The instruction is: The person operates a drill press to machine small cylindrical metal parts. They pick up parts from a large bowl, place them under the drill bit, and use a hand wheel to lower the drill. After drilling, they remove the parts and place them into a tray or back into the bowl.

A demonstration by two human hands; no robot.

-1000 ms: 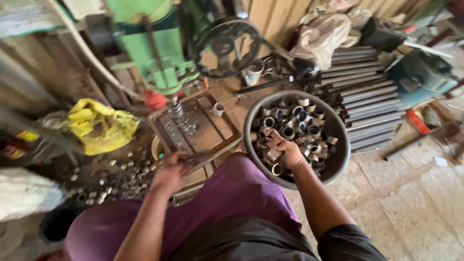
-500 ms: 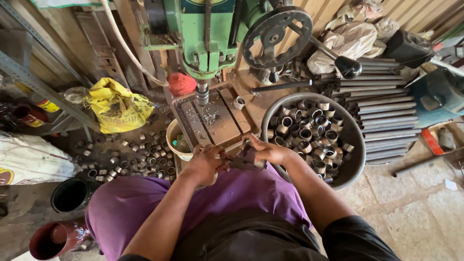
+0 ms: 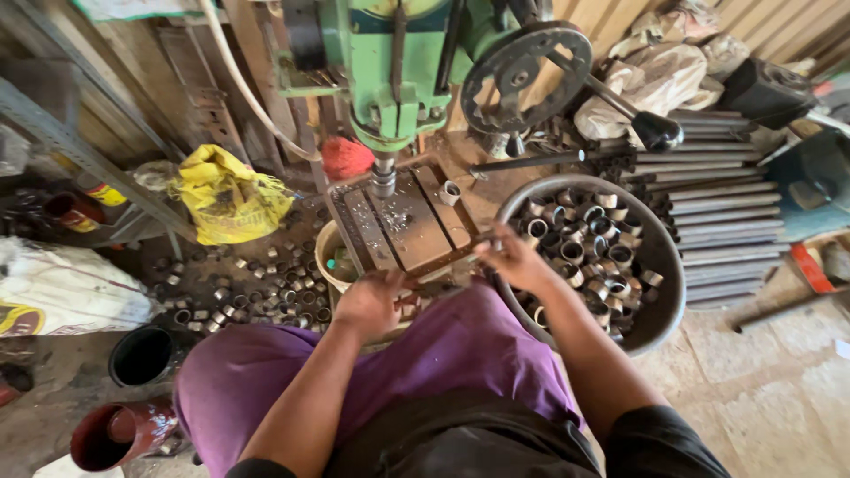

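Now you are sitting at a green drill press (image 3: 398, 71) — your left hand (image 3: 370, 303) and right hand (image 3: 513, 261) are both gripping a rusty metal frame (image 3: 443, 258) lying across its table (image 3: 403, 221), beside a basin (image 3: 664, 301) of rings.

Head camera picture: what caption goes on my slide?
Two hands at a green drill press, beside a bowl of metal rings.
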